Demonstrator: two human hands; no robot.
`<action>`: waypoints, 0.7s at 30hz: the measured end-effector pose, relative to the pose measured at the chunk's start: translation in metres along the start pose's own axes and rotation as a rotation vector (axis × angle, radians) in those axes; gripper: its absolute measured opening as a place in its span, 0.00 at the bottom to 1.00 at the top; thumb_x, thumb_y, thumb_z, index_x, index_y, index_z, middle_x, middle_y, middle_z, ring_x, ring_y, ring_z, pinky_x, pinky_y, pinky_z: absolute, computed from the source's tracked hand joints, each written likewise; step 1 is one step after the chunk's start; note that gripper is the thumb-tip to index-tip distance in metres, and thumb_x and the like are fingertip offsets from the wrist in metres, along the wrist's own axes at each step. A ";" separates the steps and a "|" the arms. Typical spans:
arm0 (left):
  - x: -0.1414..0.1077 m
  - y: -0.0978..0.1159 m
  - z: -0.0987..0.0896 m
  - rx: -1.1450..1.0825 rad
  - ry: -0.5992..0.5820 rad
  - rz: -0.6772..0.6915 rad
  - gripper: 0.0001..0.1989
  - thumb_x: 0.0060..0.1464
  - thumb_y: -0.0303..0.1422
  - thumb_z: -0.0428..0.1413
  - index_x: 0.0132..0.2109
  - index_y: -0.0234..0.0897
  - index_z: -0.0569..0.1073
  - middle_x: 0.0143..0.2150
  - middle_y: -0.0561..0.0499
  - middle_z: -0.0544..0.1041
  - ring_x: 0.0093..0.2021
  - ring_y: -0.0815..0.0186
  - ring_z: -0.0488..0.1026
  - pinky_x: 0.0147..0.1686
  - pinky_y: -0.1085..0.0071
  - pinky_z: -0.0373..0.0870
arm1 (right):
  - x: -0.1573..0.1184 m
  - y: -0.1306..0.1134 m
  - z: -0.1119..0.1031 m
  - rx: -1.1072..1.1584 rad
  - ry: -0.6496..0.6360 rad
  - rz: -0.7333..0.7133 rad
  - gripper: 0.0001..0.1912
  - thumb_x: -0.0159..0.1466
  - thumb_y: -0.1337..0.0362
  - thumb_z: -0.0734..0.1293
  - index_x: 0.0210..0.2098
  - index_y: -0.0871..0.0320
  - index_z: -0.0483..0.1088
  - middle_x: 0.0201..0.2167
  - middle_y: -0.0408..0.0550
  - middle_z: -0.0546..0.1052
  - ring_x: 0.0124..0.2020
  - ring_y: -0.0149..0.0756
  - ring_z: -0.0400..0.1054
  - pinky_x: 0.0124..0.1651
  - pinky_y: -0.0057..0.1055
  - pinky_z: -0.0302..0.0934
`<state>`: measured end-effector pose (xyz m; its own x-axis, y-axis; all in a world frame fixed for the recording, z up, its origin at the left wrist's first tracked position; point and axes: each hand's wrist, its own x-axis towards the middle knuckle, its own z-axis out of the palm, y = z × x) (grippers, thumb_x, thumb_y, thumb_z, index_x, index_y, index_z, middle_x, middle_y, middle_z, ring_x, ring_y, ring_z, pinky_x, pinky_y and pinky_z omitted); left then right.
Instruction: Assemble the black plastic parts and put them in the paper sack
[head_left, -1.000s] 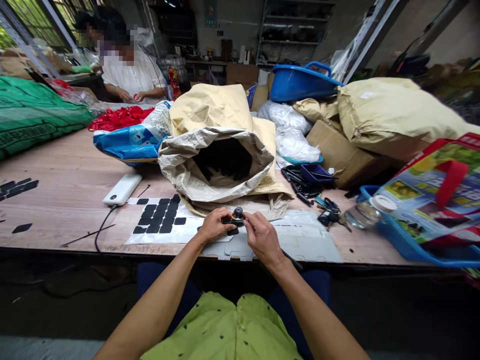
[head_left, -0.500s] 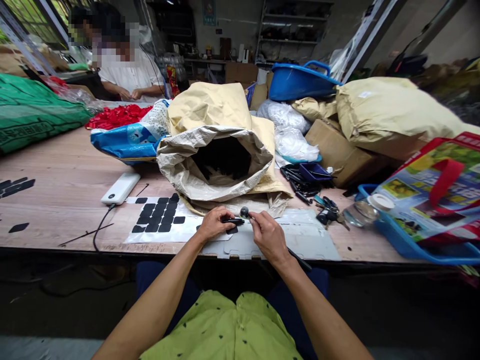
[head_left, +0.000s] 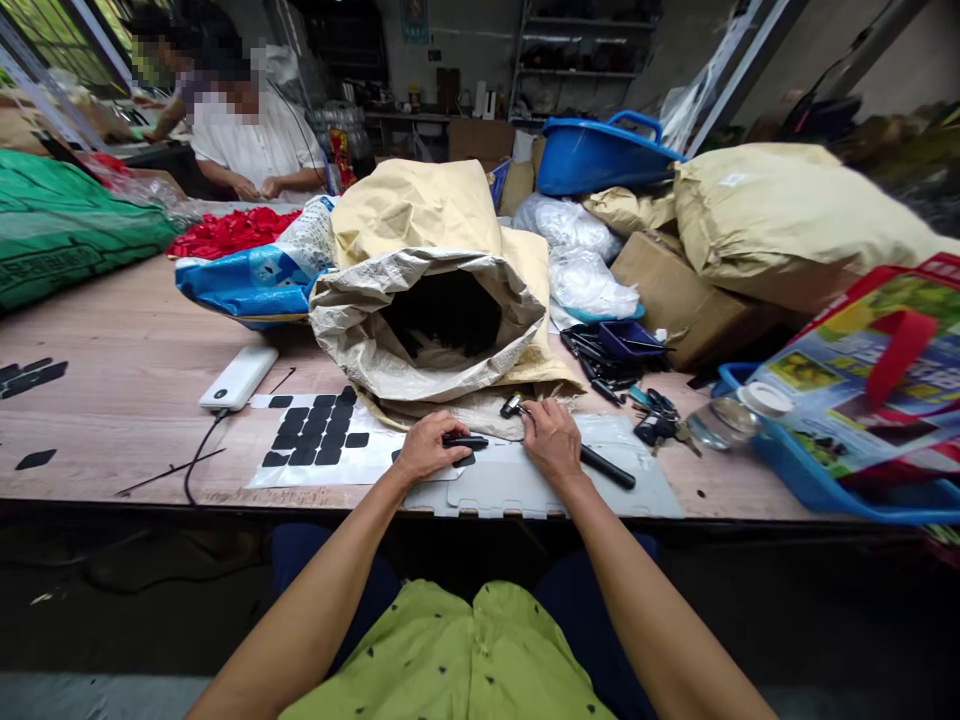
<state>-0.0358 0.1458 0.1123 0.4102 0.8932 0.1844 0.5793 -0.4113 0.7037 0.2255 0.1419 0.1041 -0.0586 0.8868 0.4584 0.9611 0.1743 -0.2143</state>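
On the grey mat [head_left: 495, 490] at the table's front edge, my left hand [head_left: 431, 445] pinches a small black rod-like piece [head_left: 469, 441] lying level. A dark flat piece shows just under those fingers. My right hand [head_left: 553, 437] is closed around the thin shaft of a small hammer [head_left: 611, 468]. Its metal head pokes out beyond my fingertips, near the sack's lower edge, and its black handle lies out to the right on the mat. A white sheet [head_left: 262, 472] bearing rows of black rounded patches [head_left: 309, 432] is left of my left hand.
A beige sack [head_left: 427, 385] with a dark opening faces me. To the left are a white power bank [head_left: 238, 378] and its cable. Black parts [head_left: 592, 365], keys [head_left: 656, 420], a jar [head_left: 724, 423] and a blue basin [head_left: 817, 485] stand right. A co-worker [head_left: 255, 140] sits opposite.
My right hand has moved slightly right and turned over, carrying the hammer's head away from the black piece; the handle now shows at the right. My left hand has stayed in place.
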 end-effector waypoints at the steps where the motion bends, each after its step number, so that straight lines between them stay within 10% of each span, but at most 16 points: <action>1: 0.000 -0.001 0.000 0.004 -0.005 0.002 0.10 0.51 0.34 0.66 0.42 0.41 0.81 0.38 0.51 0.76 0.43 0.60 0.73 0.44 0.67 0.67 | -0.001 -0.001 0.000 -0.011 0.000 -0.006 0.12 0.68 0.65 0.64 0.48 0.55 0.76 0.40 0.50 0.72 0.43 0.41 0.62 0.48 0.34 0.55; 9: -0.011 0.023 -0.009 -0.086 -0.003 0.112 0.11 0.60 0.40 0.60 0.46 0.40 0.80 0.41 0.47 0.78 0.45 0.58 0.72 0.48 0.63 0.66 | 0.000 -0.003 -0.003 -0.045 -0.039 0.001 0.11 0.68 0.65 0.63 0.48 0.55 0.74 0.40 0.50 0.71 0.44 0.42 0.60 0.48 0.34 0.52; 13: -0.051 0.070 -0.011 -0.278 -0.249 0.133 0.14 0.65 0.42 0.54 0.50 0.42 0.79 0.44 0.47 0.80 0.45 0.60 0.74 0.49 0.65 0.67 | -0.001 -0.004 -0.004 -0.048 -0.045 0.006 0.11 0.69 0.65 0.63 0.48 0.55 0.74 0.40 0.50 0.71 0.44 0.42 0.60 0.48 0.34 0.52; 17: -0.099 0.068 0.032 -0.391 -0.655 -0.014 0.16 0.60 0.45 0.59 0.49 0.43 0.81 0.41 0.50 0.82 0.39 0.62 0.76 0.40 0.70 0.69 | -0.001 -0.005 -0.005 -0.039 -0.048 0.011 0.11 0.68 0.65 0.63 0.49 0.55 0.74 0.41 0.51 0.71 0.45 0.43 0.60 0.48 0.35 0.53; 21: -0.122 0.010 0.098 -0.251 -0.680 -0.413 0.16 0.53 0.43 0.62 0.48 0.44 0.81 0.43 0.49 0.83 0.45 0.54 0.78 0.45 0.63 0.72 | 0.000 -0.004 -0.005 -0.029 -0.051 0.015 0.11 0.68 0.65 0.63 0.48 0.55 0.74 0.40 0.51 0.71 0.44 0.43 0.60 0.47 0.36 0.53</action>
<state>-0.0113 0.0146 0.0294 0.5818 0.6254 -0.5200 0.6351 0.0501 0.7708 0.2225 0.1389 0.1088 -0.0571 0.9102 0.4102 0.9693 0.1490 -0.1956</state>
